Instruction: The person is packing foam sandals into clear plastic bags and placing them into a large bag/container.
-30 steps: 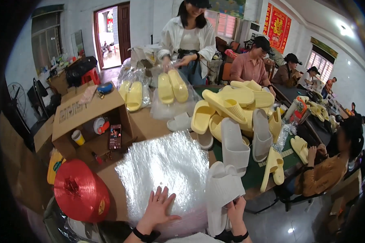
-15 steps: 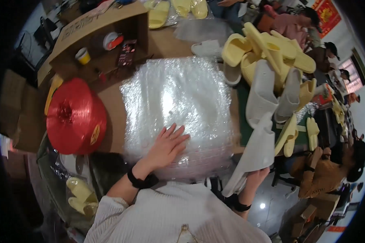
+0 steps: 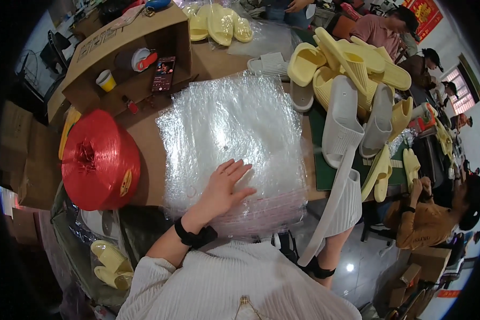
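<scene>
Sitting near plastic bags (image 3: pixel 232 120), a cardboard box (image 3: pixel 120 42) holds a cup (image 3: pixel 106 81).

A flat stack of clear plastic bags (image 3: pixel 229 125) lies mid-scene on a brown tabletop (image 3: pixel 150 173), the left hand (image 3: pixel 221 189) on its near part. Left of it sits a round red roll of plastic twine (image 3: pixel 102 165); beyond that, an open brown cardboard box (image 3: pixel 125 37) holds a yellow-and-white cup (image 3: pixel 106 81). Right of the stack, yellow and grey slippers (image 3: pixel 360 64) pile over a flat green mat (image 3: pixel 321 178); nearer, a light-grey ribbed slipper (image 3: pixel 346 208) is in the right hand (image 3: pixel 344 236).
</scene>
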Demonstrator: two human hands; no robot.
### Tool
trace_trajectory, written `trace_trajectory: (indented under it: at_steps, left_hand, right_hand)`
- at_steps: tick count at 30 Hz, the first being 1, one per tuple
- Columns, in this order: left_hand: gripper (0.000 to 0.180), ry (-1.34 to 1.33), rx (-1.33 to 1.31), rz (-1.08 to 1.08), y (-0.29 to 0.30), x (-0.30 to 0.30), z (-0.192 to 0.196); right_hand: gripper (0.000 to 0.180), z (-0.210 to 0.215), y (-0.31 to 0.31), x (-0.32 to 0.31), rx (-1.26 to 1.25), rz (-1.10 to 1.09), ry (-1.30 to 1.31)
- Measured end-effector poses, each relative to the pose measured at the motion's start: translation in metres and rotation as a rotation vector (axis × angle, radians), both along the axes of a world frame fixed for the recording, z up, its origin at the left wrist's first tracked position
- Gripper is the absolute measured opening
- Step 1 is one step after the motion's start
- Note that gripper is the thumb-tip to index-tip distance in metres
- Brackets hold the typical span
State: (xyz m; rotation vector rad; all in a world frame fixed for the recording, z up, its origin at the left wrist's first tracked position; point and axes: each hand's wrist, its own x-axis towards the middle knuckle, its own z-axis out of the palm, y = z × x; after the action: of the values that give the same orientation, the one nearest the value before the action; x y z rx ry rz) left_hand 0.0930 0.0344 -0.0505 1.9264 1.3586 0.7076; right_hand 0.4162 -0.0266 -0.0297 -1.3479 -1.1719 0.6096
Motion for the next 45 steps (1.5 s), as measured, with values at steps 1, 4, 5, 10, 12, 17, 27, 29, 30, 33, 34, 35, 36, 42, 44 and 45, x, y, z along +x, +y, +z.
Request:
trace_trajectory:
  at_steps: [1, 4, 5, 10, 12, 17, 27, 29, 30, 33, 34, 35, 36, 42, 44, 45]
  left_hand:
    - [0.049, 0.073, 0.091, 0.022, -0.001, 0.003, 0.000]
    - [0.064, 0.179, 0.236, 0.029, -0.001, 0.003, -0.008]
    - [0.059, 0.231, 0.261, 0.040, -0.001, 0.005, -0.009]
    - [0.046, 0.276, 0.329, 0.070, 0.009, 0.005, -0.018]
    - [0.040, 0.123, 0.218, 0.085, 0.012, 0.002, -0.014]
    - [0.061, 0.033, 0.120, 0.041, 0.010, -0.010, -0.003]
    - [0.071, 0.353, 0.189, -0.214, -0.039, 0.004, -0.025]
    - [0.063, 0.326, 0.162, -0.217, -0.039, -0.001, -0.021]
    - [0.056, 0.300, 0.138, -0.217, -0.037, -0.003, -0.019]
    - [0.044, -0.178, -0.133, -0.031, -0.023, -0.008, -0.007]
    - [0.044, -0.176, -0.134, -0.029, -0.018, -0.010, 0.000]
    - [0.043, -0.355, -0.274, 0.053, -0.012, -0.011, 0.007]
    - [0.043, -0.530, -0.412, 0.147, -0.010, -0.013, 0.011]
    - [0.038, -0.468, -0.366, 0.232, 0.004, -0.014, 0.003]
    - [0.038, -0.543, -0.348, 0.152, 0.005, -0.016, 0.002]
    - [0.038, -0.624, -0.326, 0.154, 0.003, -0.015, -0.002]
  right_hand:
    - [0.057, -0.005, -0.001, 0.004, -0.008, 0.017, 0.040]
    - [0.054, 0.012, 0.006, -0.013, -0.012, 0.085, -0.027]
    - [0.054, 0.011, 0.007, -0.016, -0.011, 0.084, -0.028]
    - [0.050, 0.011, 0.013, -0.032, -0.096, 0.340, -0.132]
    - [0.044, 0.001, 0.012, -0.038, -0.183, 0.383, 0.121]
    - [0.035, -0.006, 0.019, -0.033, -0.229, 0.569, 0.045]
    - [0.039, 0.012, 0.005, -0.016, -0.178, 0.159, 0.042]
    - [0.043, 0.014, 0.005, -0.013, -0.165, 0.154, 0.014]
    - [0.043, 0.014, 0.004, -0.011, -0.167, 0.153, 0.014]
    - [0.044, 0.024, 0.004, -0.017, -0.167, 0.101, 0.041]
    - [0.043, 0.037, 0.008, -0.024, -0.138, 0.154, -0.098]
    - [0.042, 0.050, 0.010, -0.031, -0.107, 0.200, -0.238]
    - [0.042, 0.056, 0.011, -0.042, -0.107, 0.205, -0.233]
    - [0.031, 0.019, 0.017, -0.037, -0.121, 0.734, -0.192]
    - [0.031, 0.013, 0.028, -0.043, -0.092, 0.762, -0.263]
    - [0.030, 0.013, 0.030, -0.045, -0.193, 0.695, -0.394]
